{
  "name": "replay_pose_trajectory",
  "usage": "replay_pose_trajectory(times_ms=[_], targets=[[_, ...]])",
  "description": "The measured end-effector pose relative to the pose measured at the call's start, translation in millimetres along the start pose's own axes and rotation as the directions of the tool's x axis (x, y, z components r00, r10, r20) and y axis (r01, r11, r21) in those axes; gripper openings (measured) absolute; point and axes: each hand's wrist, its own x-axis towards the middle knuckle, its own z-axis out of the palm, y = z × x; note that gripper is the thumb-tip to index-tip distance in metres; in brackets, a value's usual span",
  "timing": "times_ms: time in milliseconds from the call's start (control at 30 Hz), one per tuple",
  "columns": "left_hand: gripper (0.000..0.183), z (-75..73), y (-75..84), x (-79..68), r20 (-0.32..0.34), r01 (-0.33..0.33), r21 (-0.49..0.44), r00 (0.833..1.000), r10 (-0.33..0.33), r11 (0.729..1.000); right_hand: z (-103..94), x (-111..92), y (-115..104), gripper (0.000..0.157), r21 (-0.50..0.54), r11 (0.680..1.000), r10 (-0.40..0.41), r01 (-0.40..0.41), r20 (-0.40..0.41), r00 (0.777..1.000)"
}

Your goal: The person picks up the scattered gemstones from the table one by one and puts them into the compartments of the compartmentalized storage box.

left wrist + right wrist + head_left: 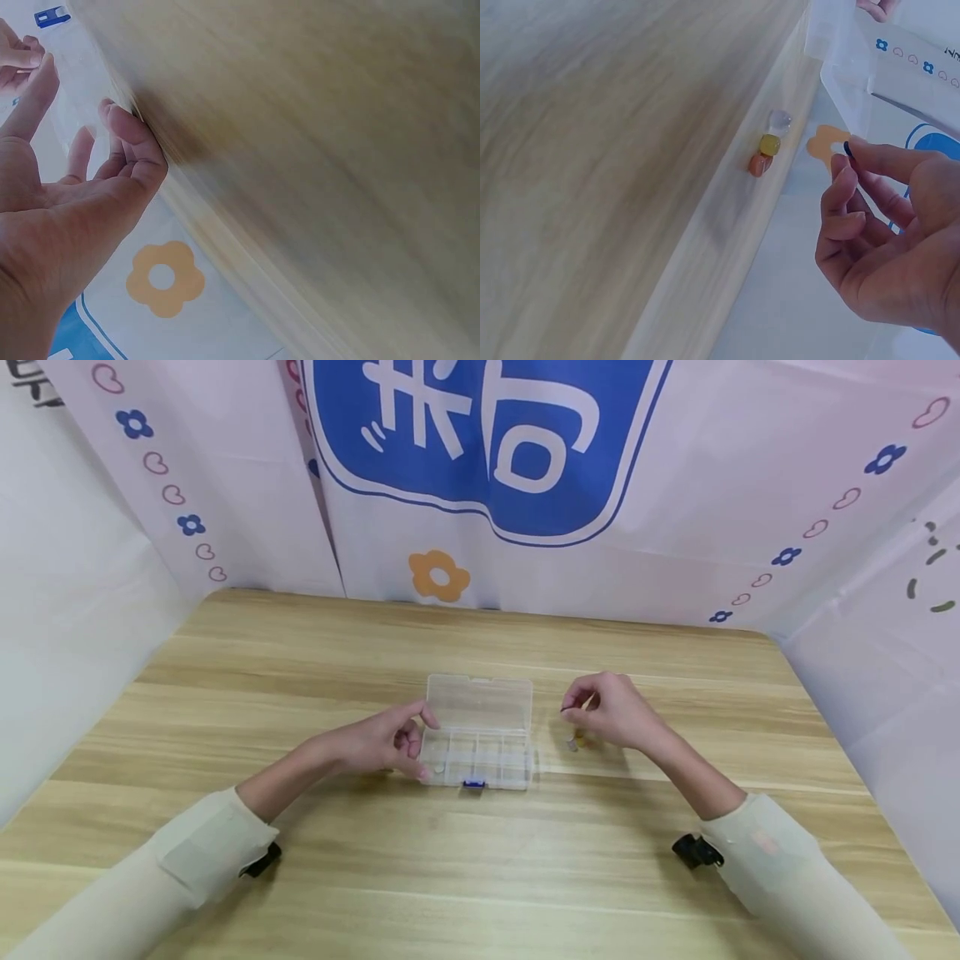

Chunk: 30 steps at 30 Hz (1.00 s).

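Note:
A clear plastic compartment box [480, 760] stands on the table with its lid [480, 703] folded back and a blue latch [473, 784] in front. My left hand [378, 743] grips its left end, thumb at the front corner and index finger near the hinge. A small pale piece [439, 768] lies in the leftmost compartment. To the right of the box, my right hand [611, 710] pinches a small dark blue bead [847, 148] between thumb and index finger. Below that hand lie a clear bead [780, 121], a yellow bead [770, 145] and orange-brown beads [758, 164], close together.
The wood-grain table [450, 877] ends at a printed white cloth [262, 485] at the back, with more white cloth at both sides. Black wrist devices [697, 850] sit at both sleeve cuffs.

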Motion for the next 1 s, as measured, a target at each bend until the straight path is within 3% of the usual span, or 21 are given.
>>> replay_pose_trajectory(times_ms=[467,1000], targets=[[0.056,-0.8,-1.1,1.3,0.0,0.006,0.003,1.0,-0.006,1.0,2.6,-1.8,-7.8,0.005,0.048,0.998,-0.032,0.032,-0.013,0.999],[0.056,-1.1,0.9,1.2,0.001,0.009,0.013,1.0,-0.009,1.0,11.8,-0.9,-18.8,0.003,0.123,0.992,-0.022,0.017,0.045,0.999]])
